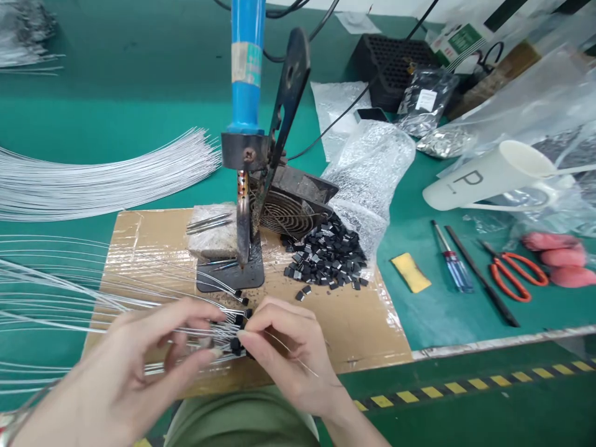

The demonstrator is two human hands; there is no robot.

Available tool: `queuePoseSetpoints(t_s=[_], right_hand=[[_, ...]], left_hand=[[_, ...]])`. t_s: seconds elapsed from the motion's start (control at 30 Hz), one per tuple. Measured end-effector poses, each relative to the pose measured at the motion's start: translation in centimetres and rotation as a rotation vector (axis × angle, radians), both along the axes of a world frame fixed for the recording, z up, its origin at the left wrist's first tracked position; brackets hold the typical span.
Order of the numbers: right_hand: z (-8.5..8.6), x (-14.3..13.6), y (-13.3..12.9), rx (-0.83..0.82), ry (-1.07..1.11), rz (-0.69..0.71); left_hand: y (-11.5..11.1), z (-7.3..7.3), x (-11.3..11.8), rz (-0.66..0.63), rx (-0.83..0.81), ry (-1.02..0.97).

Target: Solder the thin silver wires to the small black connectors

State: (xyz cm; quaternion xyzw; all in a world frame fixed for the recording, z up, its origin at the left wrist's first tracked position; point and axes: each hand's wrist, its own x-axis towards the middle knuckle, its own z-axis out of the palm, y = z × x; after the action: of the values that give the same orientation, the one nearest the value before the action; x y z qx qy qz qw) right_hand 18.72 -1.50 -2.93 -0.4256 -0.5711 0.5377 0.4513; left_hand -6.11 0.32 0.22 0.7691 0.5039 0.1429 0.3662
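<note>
Several white wires (139, 303) run in from the left, ending in small black connectors (236, 345) in front of me. My left hand (158, 354) is over these wires, its thumb and index finger apart beside them. Just right of the connectors, my right hand (288, 347) pinches a thin wire (291, 352) between thumb and index finger; the wire's loose length crosses the palm. Above the hands, a blue-handled soldering iron (246, 74) hangs tip down in a black metal stand (256, 267).
Brown cardboard (363, 329) lies under the work. A pile of black connector pieces (326, 254) sits by a fan (288, 205) and bubble wrap (367, 180). A wire bundle (102, 180) lies left. Rightward are a yellow sponge (410, 273), screwdriver (454, 264), orange-handled pliers (512, 273) and white mug (488, 177).
</note>
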Motion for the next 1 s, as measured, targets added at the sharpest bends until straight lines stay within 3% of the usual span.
queuePoseSetpoints(t_s=[0.13,0.23,0.47,0.63,0.8,1.0], right_hand=[[-0.4,0.0,-0.2,-0.008,0.003,-0.013],[-0.9,0.0,-0.5,-0.053,0.048,-0.038],[-1.9,0.2,-0.9,-0.277,0.477,-0.234],[-1.6,-0.3,-0.6,-0.319,0.392,-0.340],[-1.2,-1.2,-0.3,-0.315,0.336,-0.250],[-1.3,-2.0,-0.4,-0.390,0.541,-0.239]], left_hand=[[-0.2,0.6,4.1,0.126,-0.062,-0.170],[0.3,0.8,5.6,0.216,-0.232,-0.185],[0.4,0.1,5.8,0.406,-0.367,-0.348],[0.4,0.0,5.9,0.422,-0.369,-0.375],[0.7,0.3,6.2,0.425,-0.303,-0.363],[0.0,0.2,6.2,0.446,-0.229,-0.277]])
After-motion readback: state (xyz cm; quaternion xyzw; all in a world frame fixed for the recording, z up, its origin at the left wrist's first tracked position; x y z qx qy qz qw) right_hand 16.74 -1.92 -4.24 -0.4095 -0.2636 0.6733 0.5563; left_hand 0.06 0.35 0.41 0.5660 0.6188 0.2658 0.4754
